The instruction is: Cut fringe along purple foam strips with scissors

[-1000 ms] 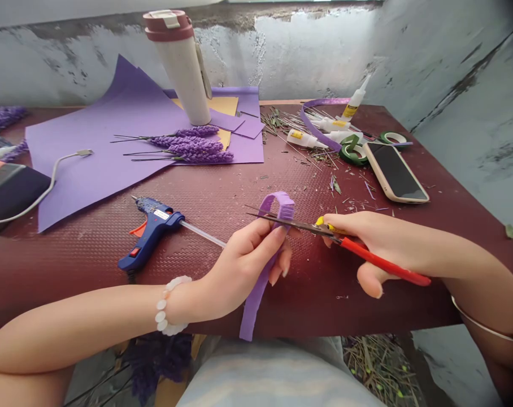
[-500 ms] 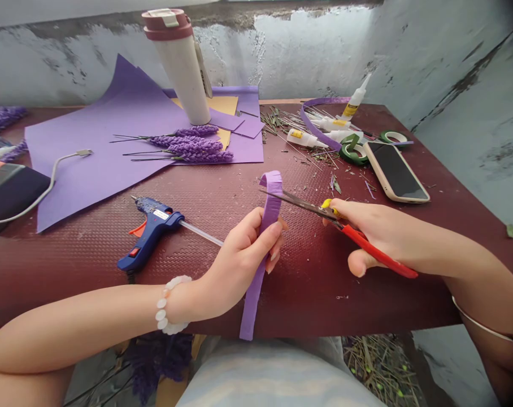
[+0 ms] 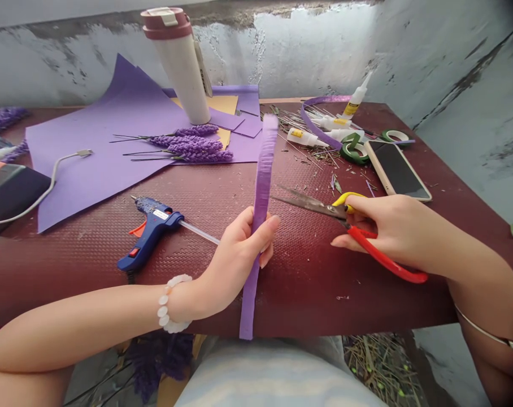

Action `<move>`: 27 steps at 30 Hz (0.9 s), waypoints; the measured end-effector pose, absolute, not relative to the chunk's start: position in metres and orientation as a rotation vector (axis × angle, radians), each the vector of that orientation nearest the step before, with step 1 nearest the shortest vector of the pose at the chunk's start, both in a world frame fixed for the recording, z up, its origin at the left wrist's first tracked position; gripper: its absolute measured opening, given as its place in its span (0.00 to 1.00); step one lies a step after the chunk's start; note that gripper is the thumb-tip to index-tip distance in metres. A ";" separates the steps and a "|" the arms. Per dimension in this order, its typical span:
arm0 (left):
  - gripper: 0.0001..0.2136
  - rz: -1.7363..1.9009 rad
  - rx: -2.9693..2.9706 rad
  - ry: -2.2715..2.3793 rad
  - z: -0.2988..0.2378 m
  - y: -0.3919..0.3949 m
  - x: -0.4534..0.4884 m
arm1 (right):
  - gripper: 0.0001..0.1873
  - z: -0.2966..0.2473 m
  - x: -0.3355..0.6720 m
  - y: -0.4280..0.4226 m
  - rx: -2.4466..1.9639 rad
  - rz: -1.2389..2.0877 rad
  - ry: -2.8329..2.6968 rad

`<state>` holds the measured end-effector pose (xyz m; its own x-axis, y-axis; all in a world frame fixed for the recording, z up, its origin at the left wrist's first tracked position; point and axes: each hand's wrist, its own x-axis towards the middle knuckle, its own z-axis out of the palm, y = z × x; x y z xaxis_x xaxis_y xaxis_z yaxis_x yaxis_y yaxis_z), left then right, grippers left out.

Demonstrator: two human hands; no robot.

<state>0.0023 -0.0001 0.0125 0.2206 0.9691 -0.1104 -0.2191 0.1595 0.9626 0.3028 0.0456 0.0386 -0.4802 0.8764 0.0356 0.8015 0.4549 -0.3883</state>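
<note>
My left hand (image 3: pixel 246 249) pinches a long purple paper strip (image 3: pixel 262 175) between thumb and fingers. The strip stands upright above the hand, its upper part cut into a fine fringe along one edge, and its plain lower end hangs below the hand. My right hand (image 3: pixel 392 232) holds scissors (image 3: pixel 311 202) with one red and one yellow handle. Their blades are slightly parted and point left at the strip, with a small gap between tips and paper. Left of my left hand lies a blue glue gun (image 3: pixel 150 229) with a clear glue stick (image 3: pixel 199 232) in its back.
Purple paper sheets (image 3: pixel 82 152) cover the back left, bearing purple flower stems (image 3: pixel 197 147) and a white tumbler (image 3: pixel 186 79). Glue bottles (image 3: pixel 356 102), green tape (image 3: pixel 353 151), a phone (image 3: pixel 400 169) and cut scraps lie at the back right. A cable (image 3: pixel 55 169) runs at left.
The strip's fringed top, curled over before, now stands up straighter and higher. The scissors have moved slightly right and down, away from the strip, and their handles have spread wider.
</note>
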 end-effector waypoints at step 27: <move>0.10 0.998 1.136 1.032 0.022 -0.004 0.006 | 0.13 0.025 0.300 0.035 -1.249 0.334 -2.598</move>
<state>0.0056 -0.0039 0.0217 0.2271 0.9665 -0.1192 -0.0871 0.1421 0.9860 0.3002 0.0353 0.0250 -0.6063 0.7868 0.1151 0.7323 0.6089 -0.3051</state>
